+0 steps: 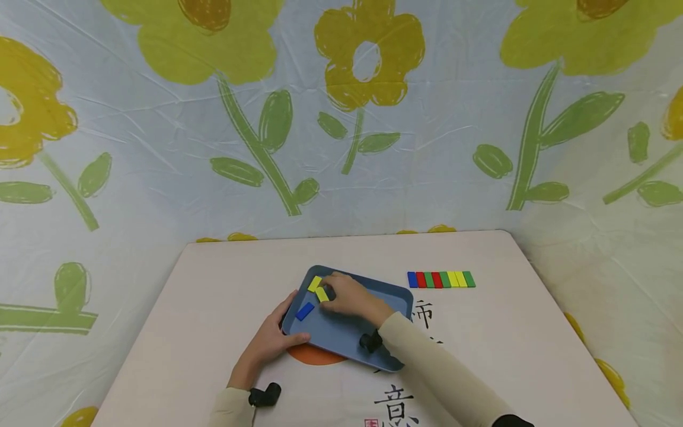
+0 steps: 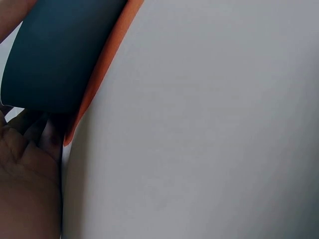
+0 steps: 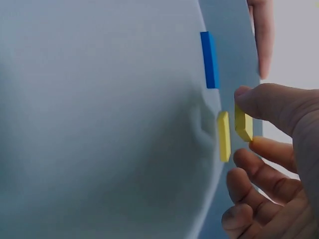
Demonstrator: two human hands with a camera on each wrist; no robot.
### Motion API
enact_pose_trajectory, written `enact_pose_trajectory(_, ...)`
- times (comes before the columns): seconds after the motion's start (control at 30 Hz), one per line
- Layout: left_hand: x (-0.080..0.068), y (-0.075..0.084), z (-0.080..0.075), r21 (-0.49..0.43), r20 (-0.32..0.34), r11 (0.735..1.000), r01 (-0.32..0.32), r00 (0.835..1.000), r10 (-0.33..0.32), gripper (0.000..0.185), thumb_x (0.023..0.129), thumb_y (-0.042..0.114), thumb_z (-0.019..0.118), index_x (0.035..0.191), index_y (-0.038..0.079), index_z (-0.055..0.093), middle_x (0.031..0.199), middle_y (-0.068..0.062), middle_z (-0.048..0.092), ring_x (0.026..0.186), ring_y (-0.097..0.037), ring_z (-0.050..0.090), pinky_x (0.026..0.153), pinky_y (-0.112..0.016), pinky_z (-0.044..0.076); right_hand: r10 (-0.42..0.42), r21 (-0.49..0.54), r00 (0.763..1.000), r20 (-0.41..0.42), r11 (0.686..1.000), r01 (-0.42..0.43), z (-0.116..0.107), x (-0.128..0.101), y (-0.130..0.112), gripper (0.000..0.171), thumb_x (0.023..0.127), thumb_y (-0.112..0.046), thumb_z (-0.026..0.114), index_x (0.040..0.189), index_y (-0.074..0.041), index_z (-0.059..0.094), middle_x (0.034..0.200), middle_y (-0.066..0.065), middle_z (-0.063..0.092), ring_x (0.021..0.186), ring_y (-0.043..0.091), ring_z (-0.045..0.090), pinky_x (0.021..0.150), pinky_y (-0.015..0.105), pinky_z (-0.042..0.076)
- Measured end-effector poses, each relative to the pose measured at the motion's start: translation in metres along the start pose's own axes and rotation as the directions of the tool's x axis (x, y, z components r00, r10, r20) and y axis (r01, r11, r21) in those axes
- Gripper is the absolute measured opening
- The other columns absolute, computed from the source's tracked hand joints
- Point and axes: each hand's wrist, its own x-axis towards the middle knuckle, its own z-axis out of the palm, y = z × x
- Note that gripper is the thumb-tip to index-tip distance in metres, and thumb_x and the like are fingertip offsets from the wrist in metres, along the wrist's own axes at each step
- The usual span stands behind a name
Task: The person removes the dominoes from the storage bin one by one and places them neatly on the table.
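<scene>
A blue-grey tray [image 1: 341, 338] sits at an angle on the table. My left hand [image 1: 271, 341] grips its left end, thumb over the near rim and fingers along the outer side. Over the tray's left part, my right hand [image 1: 349, 295] pinches a yellow block [image 3: 243, 122] between thumb and index finger. The other right-hand fingers are loosely curled. Close to the pinched block, a second yellow block [image 1: 315, 283] lies in the tray. A blue block [image 1: 305, 311] lies nearer the left hand. In the left wrist view the tray's side [image 2: 60, 55] hides part of the fingers.
Right of the tray, a row of blue, red, green and yellow blocks [image 1: 441, 279] lies side by side on the table [image 1: 187, 332]. The table cover bears black characters [image 1: 396, 403] and an orange disc [image 1: 317, 356] partly under the tray. A flowered cloth [image 1: 427, 148] hangs behind.
</scene>
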Motion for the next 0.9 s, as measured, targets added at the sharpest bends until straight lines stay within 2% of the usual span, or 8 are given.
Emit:
enact_pose_trajectory(0.33,0.000,0.000,0.000,0.007,0.005,1.000,0.019,1.000,-0.019,0.106,0.081,0.037,0.087,0.165,0.028,0.024,0.170,-0.011,0.029,0.154,-0.040,0.030,0.121,-0.067,0.026,0.045,0.093,0.999,0.001,0.995,-0.045,-0.026,-0.019,0.011,0.049,0.093,-0.028,0.077,0.134,-0.005,0.064,0.112,0.009,0.073,0.095,0.017,0.066,0.088,0.037,0.059)
enact_pose_trajectory(0.57,-0.001,0.002,0.000,0.000,0.000,1.000,0.021,1.000,-0.021,0.106,0.079,0.038,0.088,0.165,0.027,0.026,0.169,-0.011,0.029,0.155,-0.039,0.029,0.121,-0.066,0.026,0.056,0.091,0.997,-0.050,0.995,-0.052,-0.039,-0.031,0.024,0.046,0.092,-0.027,0.079,0.130,-0.005,0.066,0.100,0.002,0.066,0.084,0.014,0.057,0.076,0.031,0.052)
enact_pose_trajectory(0.7,-0.001,0.002,-0.001,0.003,0.001,1.000,0.013,1.000,-0.013,0.106,0.080,0.037,0.088,0.165,0.027,0.026,0.169,-0.011,0.029,0.155,-0.039,0.028,0.121,-0.066,0.027,0.052,0.095,0.996,-0.077,0.995,-0.044,-0.045,-0.038,0.029,0.044,0.091,-0.025,0.080,0.127,-0.003,0.067,0.099,0.002,0.064,0.085,0.015,0.055,0.074,0.030,0.051)
enact_pose_trajectory(0.9,0.000,0.001,0.000,0.016,0.003,1.000,0.002,1.000,-0.002,0.108,0.080,0.038,0.088,0.165,0.026,0.024,0.169,-0.013,0.029,0.154,-0.041,0.030,0.120,-0.067,0.028,0.075,0.121,0.992,-0.097,0.991,-0.063,-0.053,-0.049,0.038,0.045,0.089,-0.025,0.082,0.127,-0.005,0.066,0.103,0.003,0.069,0.089,0.017,0.061,0.079,0.032,0.055)
